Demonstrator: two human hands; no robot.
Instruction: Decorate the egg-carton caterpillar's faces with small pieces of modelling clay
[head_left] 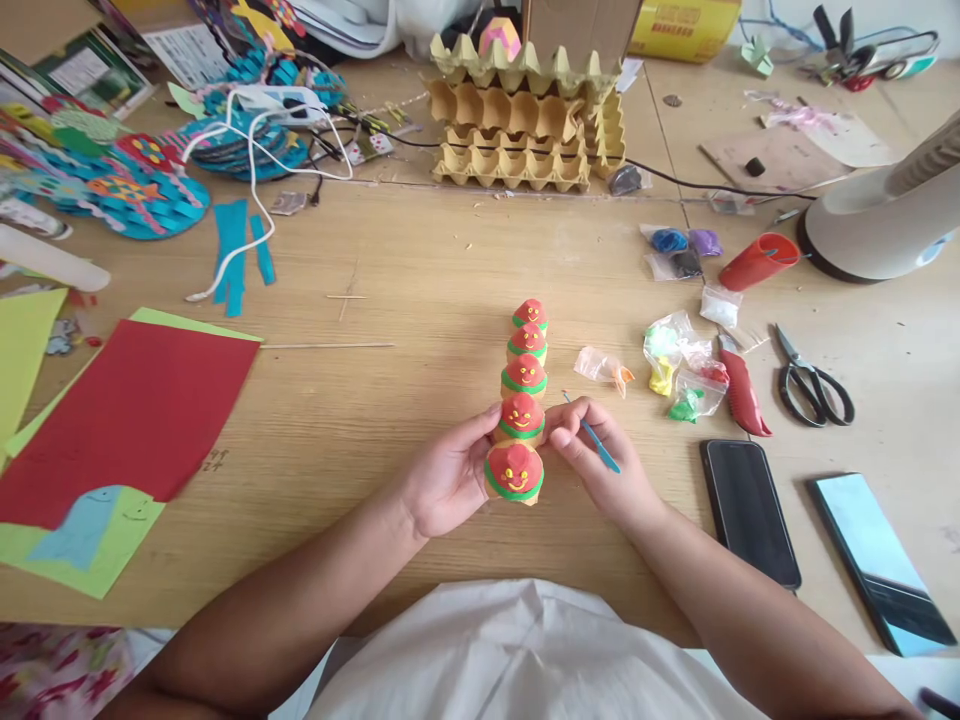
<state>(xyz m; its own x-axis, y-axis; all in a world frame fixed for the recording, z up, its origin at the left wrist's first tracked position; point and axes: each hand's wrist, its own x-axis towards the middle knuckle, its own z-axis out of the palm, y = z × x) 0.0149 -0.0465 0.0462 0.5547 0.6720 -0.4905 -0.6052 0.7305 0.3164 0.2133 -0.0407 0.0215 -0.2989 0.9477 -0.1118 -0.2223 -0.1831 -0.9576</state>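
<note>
A row of several joined egg-carton cups (523, 376), painted red with green bands and yellow smiling faces, points away from me above the table. My left hand (454, 472) grips its near end from the left side, thumb against the second-nearest cup. On the other side, my right hand (596, 450) has its fingers closed around a thin blue tool (602, 447), and its fingertips are beside the same cup. Just beyond my right hand lies a clear bag with orange clay (621, 377).
Scissors (814, 378), a red knife (742, 388), clay bags (684, 355) and two phones (752, 512) (881, 560) lie right. Red paper (131, 415) covers the left. Egg cartons (517, 110) stand at the back; a red cup (759, 262) is back right.
</note>
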